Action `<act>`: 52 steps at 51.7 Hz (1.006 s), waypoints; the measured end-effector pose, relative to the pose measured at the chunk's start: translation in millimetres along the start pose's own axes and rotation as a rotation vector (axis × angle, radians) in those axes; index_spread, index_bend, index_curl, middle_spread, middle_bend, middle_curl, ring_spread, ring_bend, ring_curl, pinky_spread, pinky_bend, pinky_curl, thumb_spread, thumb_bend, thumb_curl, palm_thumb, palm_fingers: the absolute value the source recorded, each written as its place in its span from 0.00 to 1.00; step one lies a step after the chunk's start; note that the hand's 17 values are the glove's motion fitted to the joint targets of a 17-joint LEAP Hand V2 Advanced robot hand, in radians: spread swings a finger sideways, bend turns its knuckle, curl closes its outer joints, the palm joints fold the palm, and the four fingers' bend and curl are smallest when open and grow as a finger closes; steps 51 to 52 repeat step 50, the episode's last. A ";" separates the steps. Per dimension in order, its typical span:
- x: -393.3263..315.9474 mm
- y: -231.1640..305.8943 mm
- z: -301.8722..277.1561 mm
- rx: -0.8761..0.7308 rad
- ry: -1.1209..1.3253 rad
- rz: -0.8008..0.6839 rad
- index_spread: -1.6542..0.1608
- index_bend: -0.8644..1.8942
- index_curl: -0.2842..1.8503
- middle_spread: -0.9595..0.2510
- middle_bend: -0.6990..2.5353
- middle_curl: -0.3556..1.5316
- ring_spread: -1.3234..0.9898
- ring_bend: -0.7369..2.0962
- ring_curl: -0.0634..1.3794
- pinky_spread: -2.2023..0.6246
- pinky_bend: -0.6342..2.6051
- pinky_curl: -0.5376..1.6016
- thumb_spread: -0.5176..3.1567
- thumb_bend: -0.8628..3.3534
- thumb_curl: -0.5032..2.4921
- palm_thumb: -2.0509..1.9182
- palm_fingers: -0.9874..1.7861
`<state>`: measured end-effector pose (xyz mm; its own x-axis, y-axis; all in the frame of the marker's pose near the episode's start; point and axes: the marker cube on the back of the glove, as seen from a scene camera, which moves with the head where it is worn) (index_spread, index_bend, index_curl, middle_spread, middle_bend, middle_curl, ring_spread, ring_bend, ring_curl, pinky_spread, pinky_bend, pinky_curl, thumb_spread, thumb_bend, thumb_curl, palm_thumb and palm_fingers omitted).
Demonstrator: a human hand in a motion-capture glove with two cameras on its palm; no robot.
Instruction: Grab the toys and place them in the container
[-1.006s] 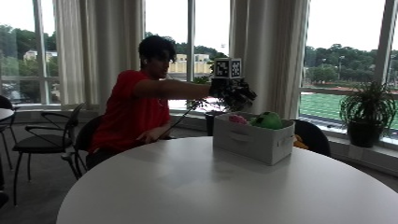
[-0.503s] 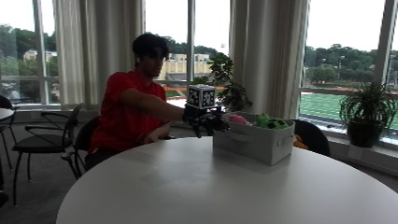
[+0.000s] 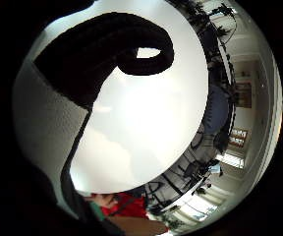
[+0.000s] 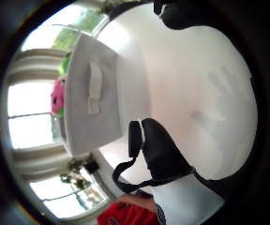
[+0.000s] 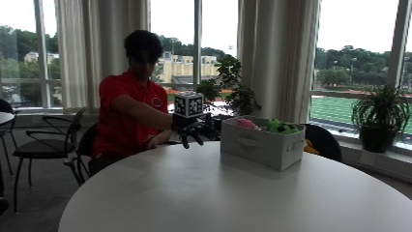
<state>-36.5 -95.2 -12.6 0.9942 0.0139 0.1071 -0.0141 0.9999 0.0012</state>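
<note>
A white fabric container (image 5: 261,145) stands on the round white table (image 5: 212,198) at its far side. A pink toy (image 5: 246,123) and a green toy (image 5: 278,127) poke out of its top; the thumb side palm view shows the same container (image 4: 95,96), pink toy (image 4: 56,98) and green toy (image 4: 64,63). My gloved right hand (image 5: 192,130) hangs just above the table, left of the container and apart from it. Its fingers point down, loosely curled, and hold nothing. A curled gloved finger (image 3: 107,46) shows over bare tabletop.
Black chairs (image 5: 45,147) stand left of the table, and another chair (image 5: 322,140) sits behind the container. Potted plants (image 5: 380,116) line the window sill. The person's bare left hand (image 5: 153,141) rests at the table's far edge.
The gloved hand has left the spot above the container, moving left and down to just over the table. It holds nothing now.
</note>
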 end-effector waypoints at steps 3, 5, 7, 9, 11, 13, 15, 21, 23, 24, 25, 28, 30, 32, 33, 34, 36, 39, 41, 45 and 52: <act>9.2 3.2 -1.9 -0.002 -0.010 0.009 0.67 0.39 0.36 0.72 0.27 0.36 0.57 0.41 0.27 0.80 0.56 0.39 0.48 0.20 0.29 0.53 0.36; 14.5 4.7 -3.0 -0.003 -0.019 0.022 0.67 0.39 0.36 0.72 0.27 0.36 0.57 0.41 0.27 0.80 0.56 0.40 0.47 0.20 0.28 0.53 0.35; 21.4 3.5 -4.3 0.001 -0.025 0.025 0.66 0.39 0.36 0.72 0.27 0.36 0.57 0.41 0.27 0.81 0.55 0.39 0.48 0.20 0.28 0.53 0.35; 29.7 0.4 -5.9 0.006 -0.027 0.022 0.67 0.39 0.36 0.72 0.27 0.36 0.57 0.40 0.27 0.81 0.55 0.39 0.48 0.20 0.28 0.53 0.35; 35.4 -0.9 -6.9 0.009 -0.029 0.024 0.66 0.39 0.36 0.72 0.27 0.36 0.57 0.40 0.27 0.81 0.55 0.40 0.48 0.20 0.28 0.53 0.36; 37.9 0.4 -6.6 0.014 -0.029 0.030 0.66 0.39 0.36 0.72 0.27 0.36 0.57 0.40 0.27 0.81 0.55 0.40 0.48 0.20 0.28 0.53 0.35; 39.6 1.7 -6.1 0.018 -0.026 0.033 0.66 0.39 0.36 0.72 0.27 0.36 0.57 0.40 0.27 0.80 0.55 0.40 0.48 0.20 0.28 0.53 0.35; 44.1 5.2 -3.2 0.012 -0.028 0.041 0.66 0.40 0.36 0.72 0.27 0.35 0.57 0.40 0.27 0.81 0.55 0.40 0.48 0.20 0.28 0.53 0.36; 45.0 6.0 -1.9 0.006 -0.035 0.045 0.66 0.40 0.36 0.72 0.27 0.35 0.57 0.40 0.27 0.81 0.55 0.40 0.48 0.20 0.28 0.53 0.36; 45.1 6.5 -1.4 0.002 -0.039 0.047 0.66 0.40 0.36 0.72 0.27 0.35 0.57 0.40 0.26 0.81 0.55 0.40 0.48 0.20 0.28 0.53 0.36; 44.9 7.2 -0.8 0.000 -0.042 0.048 0.66 0.40 0.36 0.72 0.27 0.35 0.57 0.40 0.26 0.81 0.55 0.40 0.48 0.20 0.28 0.53 0.36; 43.0 10.9 0.3 -0.005 -0.049 0.044 0.66 0.40 0.36 0.72 0.27 0.35 0.57 0.40 0.26 0.81 0.55 0.40 0.48 0.20 0.28 0.53 0.36; 42.5 12.6 0.4 -0.004 -0.048 0.037 0.66 0.40 0.36 0.72 0.27 0.35 0.57 0.40 0.26 0.81 0.55 0.40 0.48 0.20 0.28 0.53 0.35; 43.1 12.8 -0.5 0.001 -0.044 0.030 0.66 0.40 0.36 0.72 0.27 0.35 0.57 0.40 0.26 0.81 0.55 0.40 0.48 0.20 0.28 0.53 0.36; 43.4 12.8 -1.2 0.003 -0.042 0.029 0.66 0.40 0.36 0.72 0.27 0.35 0.57 0.40 0.26 0.81 0.55 0.40 0.48 0.20 0.28 0.53 0.35; 43.6 12.9 -1.8 0.006 -0.040 0.029 0.66 0.40 0.36 0.72 0.27 0.35 0.57 0.40 0.26 0.81 0.55 0.40 0.48 0.20 0.28 0.53 0.36; 44.3 13.2 -3.3 0.011 -0.038 0.029 0.66 0.40 0.36 0.72 0.27 0.35 0.57 0.40 0.26 0.81 0.55 0.40 0.48 0.20 0.28 0.53 0.36; 46.4 13.0 -6.2 0.019 -0.040 0.028 0.66 0.40 0.36 0.72 0.27 0.35 0.57 0.40 0.26 0.81 0.55 0.40 0.48 0.20 0.28 0.53 0.36; 48.8 11.9 -8.0 0.025 -0.042 0.031 0.66 0.40 0.36 0.72 0.27 0.35 0.57 0.40 0.26 0.81 0.55 0.40 0.48 0.20 0.28 0.53 0.36; 50.8 13.5 -9.5 0.022 -0.049 0.040 0.66 0.40 0.36 0.71 0.27 0.35 0.57 0.40 0.26 0.81 0.55 0.40 0.48 0.20 0.28 0.53 0.36; 55.3 9.1 -12.0 0.018 -0.064 0.045 0.66 0.40 0.36 0.71 0.27 0.34 0.57 0.40 0.26 0.81 0.55 0.40 0.48 0.20 0.28 0.53 0.36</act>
